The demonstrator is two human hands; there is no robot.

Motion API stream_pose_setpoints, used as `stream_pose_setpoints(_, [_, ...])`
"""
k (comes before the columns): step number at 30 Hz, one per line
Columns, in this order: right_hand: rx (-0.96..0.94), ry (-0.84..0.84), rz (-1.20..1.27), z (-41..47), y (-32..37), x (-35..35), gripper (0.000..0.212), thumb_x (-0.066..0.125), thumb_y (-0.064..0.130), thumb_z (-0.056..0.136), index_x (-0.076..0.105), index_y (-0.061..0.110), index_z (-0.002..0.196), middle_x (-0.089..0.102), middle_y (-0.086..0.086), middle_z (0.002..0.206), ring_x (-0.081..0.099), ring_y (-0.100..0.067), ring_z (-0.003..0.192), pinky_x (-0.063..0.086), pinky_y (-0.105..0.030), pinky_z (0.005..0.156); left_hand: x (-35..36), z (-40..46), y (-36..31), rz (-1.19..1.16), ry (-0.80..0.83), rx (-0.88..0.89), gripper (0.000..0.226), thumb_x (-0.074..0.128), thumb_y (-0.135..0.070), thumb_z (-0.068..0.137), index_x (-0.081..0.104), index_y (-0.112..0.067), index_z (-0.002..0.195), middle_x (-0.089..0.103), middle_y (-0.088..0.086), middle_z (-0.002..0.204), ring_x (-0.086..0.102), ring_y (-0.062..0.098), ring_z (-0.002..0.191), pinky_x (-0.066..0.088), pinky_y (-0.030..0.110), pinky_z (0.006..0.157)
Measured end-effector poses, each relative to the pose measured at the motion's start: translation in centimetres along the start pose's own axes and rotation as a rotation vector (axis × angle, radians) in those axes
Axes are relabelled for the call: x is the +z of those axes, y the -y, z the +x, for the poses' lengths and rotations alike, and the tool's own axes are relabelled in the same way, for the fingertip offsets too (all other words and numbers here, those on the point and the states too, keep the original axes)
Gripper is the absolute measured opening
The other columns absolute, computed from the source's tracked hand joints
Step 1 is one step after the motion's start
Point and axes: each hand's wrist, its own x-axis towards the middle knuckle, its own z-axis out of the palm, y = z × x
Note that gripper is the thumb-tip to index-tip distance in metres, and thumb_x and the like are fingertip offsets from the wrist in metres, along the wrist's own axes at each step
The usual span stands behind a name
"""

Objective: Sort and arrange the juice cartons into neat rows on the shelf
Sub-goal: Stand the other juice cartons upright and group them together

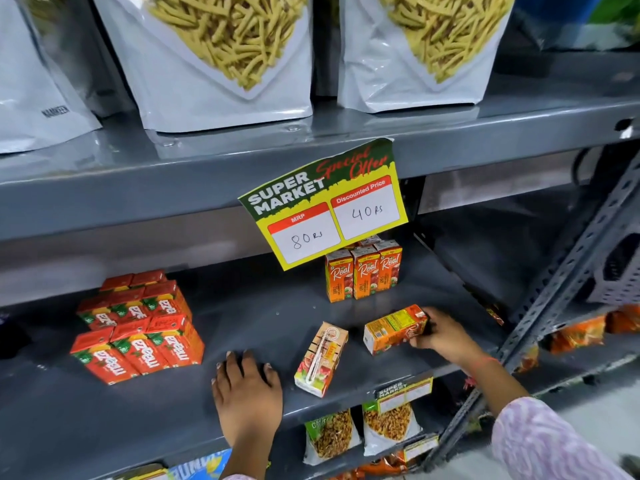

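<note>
Cartons everywhere on this grey shelf (242, 317). Right hand (441, 332) is gripping an orange Real juice carton (394, 329) lying on its side, long axis running left-right. Left hand (247, 393) rests flat, fingers spread. Another loose carton (322, 358) lies straw-side up, pointing front-to-back, just right of the left hand.

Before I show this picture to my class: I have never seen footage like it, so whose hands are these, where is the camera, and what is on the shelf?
The single picture comes from a camera worn on a person's head, looking down at their own hands. No machine is involved. On the grey shelf, red Maaza cartons are stacked at the left and three Real cartons stand upright at the back. One carton lies on its side, straw upward. The right hand grips another orange carton, also on its side. The left hand rests flat, empty. A price sign hangs above.
</note>
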Motion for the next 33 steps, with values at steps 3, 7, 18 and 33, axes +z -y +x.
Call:
stream_pose_setpoints(3, [0.016,0.018,0.066,0.4,-0.9,-0.4,0.053,0.072,-0.005,0.069,0.054,0.018,0.114,0.061,-0.012,0.121,0.054,-0.029,0.118,0.041,-0.044,0.104,-0.1,0.1,-0.1,-0.004,0.002,-0.009,0.060,0.026,-0.036,0.076,0.059,0.003,0.106,0.060,0.033,0.114,0.053,0.052,0.107,0.040,0.061,0.094])
stream_pose_setpoints(7, [-0.007,0.119,0.031,1.2,-0.3,-0.7,0.077,0.067,-0.012,0.070,0.040,0.018,0.135,0.053,-0.005,0.128,0.049,-0.024,0.119,0.039,-0.041,0.106,-0.2,0.1,-0.1,-0.010,0.001,-0.016,0.059,0.026,-0.036,0.077,0.058,0.002,0.108,0.058,0.031,0.117,0.051,0.051,0.111,0.038,0.059,0.097])
stream_pose_setpoints(18, [-0.090,0.183,-0.097,1.8,1.8,-2.5,0.038,0.069,-0.009,0.068,0.056,0.025,0.079,0.065,-0.003,0.090,0.061,-0.027,0.098,0.048,-0.040,0.090,0.1,0.1,0.1,-0.038,-0.026,-0.037,0.043,0.043,-0.025,0.081,0.057,0.001,0.111,0.054,0.031,0.123,0.046,0.050,0.116,0.034,0.059,0.101])
stream_pose_setpoints(33, [-0.360,0.067,-0.554,3.6,7.4,-4.2,0.050,0.053,-0.012,0.075,0.064,0.022,0.110,0.053,-0.007,0.128,0.051,-0.025,0.118,0.044,-0.033,0.098,-0.1,0.2,0.1,-0.037,0.003,-0.023,0.054,0.031,-0.035,0.078,0.054,-0.003,0.115,0.051,0.029,0.128,0.043,0.048,0.121,0.032,0.057,0.103])
